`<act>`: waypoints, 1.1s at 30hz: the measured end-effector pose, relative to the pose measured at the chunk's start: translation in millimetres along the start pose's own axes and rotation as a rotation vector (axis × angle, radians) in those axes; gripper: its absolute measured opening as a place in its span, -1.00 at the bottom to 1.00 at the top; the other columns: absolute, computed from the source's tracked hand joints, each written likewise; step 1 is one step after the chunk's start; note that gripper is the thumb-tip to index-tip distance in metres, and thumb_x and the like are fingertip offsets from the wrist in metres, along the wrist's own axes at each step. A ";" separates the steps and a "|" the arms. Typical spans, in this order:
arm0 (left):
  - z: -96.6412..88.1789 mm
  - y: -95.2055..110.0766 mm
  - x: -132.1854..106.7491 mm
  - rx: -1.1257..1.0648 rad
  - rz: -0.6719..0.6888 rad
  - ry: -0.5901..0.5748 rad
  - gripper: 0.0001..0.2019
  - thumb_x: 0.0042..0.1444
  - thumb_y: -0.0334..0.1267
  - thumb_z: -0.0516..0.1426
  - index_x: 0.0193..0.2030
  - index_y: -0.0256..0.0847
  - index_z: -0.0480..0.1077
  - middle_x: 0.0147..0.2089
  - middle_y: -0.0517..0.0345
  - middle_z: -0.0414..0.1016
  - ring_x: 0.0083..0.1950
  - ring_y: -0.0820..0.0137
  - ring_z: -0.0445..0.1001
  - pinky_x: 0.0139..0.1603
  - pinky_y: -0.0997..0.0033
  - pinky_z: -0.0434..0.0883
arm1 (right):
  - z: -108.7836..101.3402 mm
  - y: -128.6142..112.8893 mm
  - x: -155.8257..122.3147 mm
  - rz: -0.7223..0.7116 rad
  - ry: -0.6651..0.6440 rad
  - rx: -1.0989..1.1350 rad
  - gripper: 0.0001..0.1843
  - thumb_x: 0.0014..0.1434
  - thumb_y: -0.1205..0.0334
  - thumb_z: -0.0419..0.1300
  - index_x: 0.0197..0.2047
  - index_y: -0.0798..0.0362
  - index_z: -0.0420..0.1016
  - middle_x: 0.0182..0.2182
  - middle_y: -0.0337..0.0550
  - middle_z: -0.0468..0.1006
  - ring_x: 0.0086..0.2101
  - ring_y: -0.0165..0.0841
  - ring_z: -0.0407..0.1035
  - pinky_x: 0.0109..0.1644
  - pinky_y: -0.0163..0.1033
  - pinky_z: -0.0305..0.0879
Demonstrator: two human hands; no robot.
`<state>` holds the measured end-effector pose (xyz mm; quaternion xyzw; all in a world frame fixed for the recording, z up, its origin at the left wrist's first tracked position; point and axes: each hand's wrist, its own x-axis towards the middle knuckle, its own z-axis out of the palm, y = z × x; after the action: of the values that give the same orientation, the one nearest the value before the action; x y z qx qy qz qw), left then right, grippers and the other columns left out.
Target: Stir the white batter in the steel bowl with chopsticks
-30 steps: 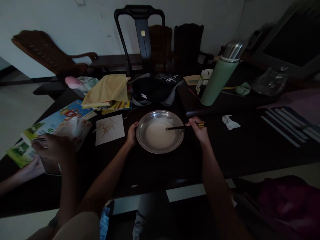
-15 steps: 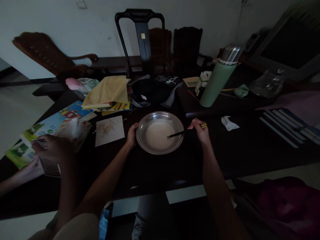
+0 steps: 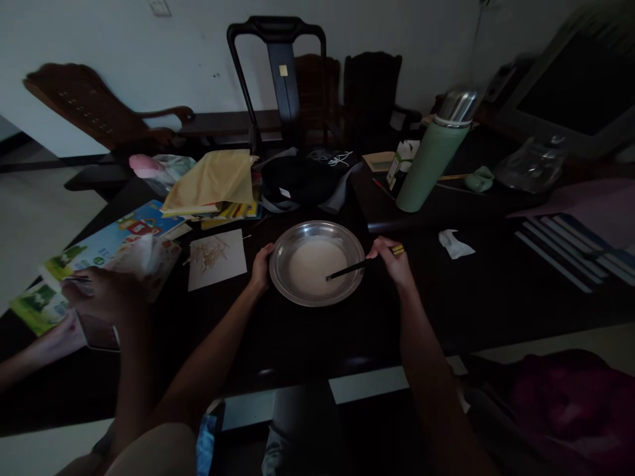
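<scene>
A wide metal bowl (image 3: 281, 277) sits on the dark table, with a milky white liquid (image 3: 315, 261) in it. At its left rim, my left hand (image 3: 260, 267) is closed on the edge, the thumb on top. My right hand (image 3: 393, 259), to the right of the bowl, grips black chopsticks (image 3: 350, 268) with gold-coloured ends. They slant over the right rim, and their tips are in the liquid near the middle. Whether there is one stick or a pair is hard to tell in the dim light.
Left of the bowl, thin pale sticks lie on white paper (image 3: 236, 261). Another person's hands (image 3: 106, 294) are by a phone-like device at far left. Envelopes (image 3: 213, 178) and a black bag (image 3: 297, 182) lie behind; a green flask (image 3: 432, 165) and crumpled tissue (image 3: 455, 244) are right.
My right hand has shifted slightly left, and the chopstick tips have moved left and a little nearer to me in the liquid. My left hand and the bowl are nearly unchanged.
</scene>
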<state>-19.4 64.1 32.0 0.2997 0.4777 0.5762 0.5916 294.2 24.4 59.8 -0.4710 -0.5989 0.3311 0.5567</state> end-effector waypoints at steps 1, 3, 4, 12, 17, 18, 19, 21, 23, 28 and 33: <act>0.1 0.2 0.0 0.003 -0.001 -0.004 -0.75 -0.07 -0.22 0.20 -0.60 -0.19 0.20 -0.61 0.31 0.18 -0.59 0.53 0.16 -0.56 0.51 0.15 | 4.5 -0.8 -0.2 -0.025 -0.065 -0.016 -0.47 0.26 -0.24 0.13 -0.58 -0.07 0.48 -0.55 -0.21 0.54 -0.40 -0.27 0.43 -0.14 -0.09 0.34; -0.1 0.4 0.1 0.007 -0.004 -0.012 -0.75 -0.06 -0.22 0.20 -0.59 -0.19 0.20 -0.61 0.31 0.18 -0.59 0.53 0.16 -0.56 0.51 0.16 | 13.9 -1.8 0.8 -0.086 -0.160 -0.073 -0.51 0.24 -0.23 0.15 -0.53 -0.08 0.53 -0.49 -0.20 0.59 -0.35 -0.25 0.45 -0.12 -0.08 0.33; -0.3 0.4 0.2 0.010 -0.005 -0.014 -0.75 -0.05 -0.22 0.20 -0.59 -0.19 0.20 -0.61 0.31 0.18 -0.60 0.54 0.16 -0.55 0.50 0.15 | 16.8 -1.8 1.8 -0.111 -0.173 -0.105 -0.53 0.24 -0.23 0.17 -0.51 -0.08 0.54 -0.46 -0.19 0.61 -0.32 -0.25 0.46 -0.10 -0.08 0.33; -1.0 -0.6 1.2 0.004 -0.004 -0.002 -0.72 -0.06 -0.22 0.20 -0.59 -0.18 0.17 -0.61 0.32 0.17 -0.60 0.54 0.16 -0.55 0.50 0.15 | -3.7 -0.5 0.8 -0.030 0.066 -0.047 -0.42 0.27 -0.27 0.08 -0.60 -0.06 0.43 -0.57 -0.21 0.50 -0.43 -0.29 0.41 -0.14 -0.09 0.32; 0.2 0.2 0.3 0.001 -0.002 -0.007 -0.73 -0.08 -0.23 0.20 -0.61 -0.18 0.16 -0.61 0.32 0.16 -0.59 0.53 0.16 -0.54 0.50 0.16 | 15.2 -4.1 1.6 -0.113 -0.185 -0.100 -0.51 0.24 -0.25 0.15 -0.52 -0.08 0.53 -0.48 -0.20 0.59 -0.33 -0.25 0.46 -0.10 -0.08 0.31; 0.2 0.3 0.3 0.001 -0.003 -0.008 -0.74 -0.09 -0.23 0.19 -0.61 -0.18 0.17 -0.61 0.32 0.16 -0.59 0.53 0.16 -0.54 0.50 0.16 | 16.6 -3.2 2.7 -0.123 -0.174 -0.124 -0.52 0.23 -0.26 0.16 -0.50 -0.09 0.53 -0.47 -0.20 0.60 -0.32 -0.25 0.46 -0.09 -0.08 0.30; 0.2 0.3 0.3 0.001 -0.005 -0.006 -0.76 -0.11 -0.23 0.19 -0.60 -0.18 0.18 -0.61 0.31 0.16 -0.58 0.53 0.16 -0.54 0.50 0.17 | 15.6 -1.9 3.7 -0.123 -0.133 -0.142 -0.52 0.22 -0.26 0.17 -0.49 -0.09 0.53 -0.47 -0.20 0.59 -0.33 -0.25 0.45 -0.09 -0.08 0.30; -0.1 0.0 0.4 -0.003 -0.006 0.001 -0.79 -0.13 -0.23 0.18 -0.60 -0.18 0.20 -0.61 0.31 0.17 -0.58 0.53 0.16 -0.54 0.50 0.17 | 8.1 1.1 4.5 -0.095 0.000 -0.140 -0.49 0.22 -0.28 0.15 -0.52 -0.07 0.50 -0.50 -0.21 0.56 -0.35 -0.26 0.43 -0.10 -0.08 0.30; -0.4 -0.4 0.7 -0.004 -0.003 0.003 -0.79 -0.13 -0.23 0.19 -0.60 -0.18 0.21 -0.60 0.31 0.18 -0.58 0.53 0.16 -0.54 0.50 0.16 | -0.9 2.4 3.2 -0.046 0.087 -0.077 -0.45 0.25 -0.27 0.11 -0.57 -0.06 0.46 -0.54 -0.22 0.52 -0.39 -0.27 0.42 -0.12 -0.09 0.31; -1.5 -1.7 1.5 -0.010 0.007 0.000 -0.75 -0.14 -0.21 0.20 -0.61 -0.18 0.18 -0.61 0.32 0.16 -0.59 0.54 0.14 -0.56 0.51 0.13 | 6.2 -3.5 -0.3 -0.067 -0.117 -0.019 -0.48 0.27 -0.22 0.13 -0.56 -0.07 0.50 -0.53 -0.20 0.56 -0.37 -0.25 0.44 -0.12 -0.08 0.33; -2.1 -1.8 1.9 0.003 -0.004 -0.014 -0.76 -0.16 -0.18 0.21 -0.59 -0.18 0.21 -0.61 0.31 0.18 -0.57 0.52 0.16 -0.55 0.51 0.16 | 12.5 1.2 4.2 -0.128 -0.061 -0.147 -0.54 0.24 -0.22 0.17 -0.48 -0.07 0.55 -0.47 -0.20 0.60 -0.32 -0.25 0.46 -0.08 -0.07 0.32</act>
<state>-20.8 65.3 29.2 0.3035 0.4752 0.5722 0.5956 282.5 30.3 58.2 -0.4613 -0.6670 0.2641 0.5220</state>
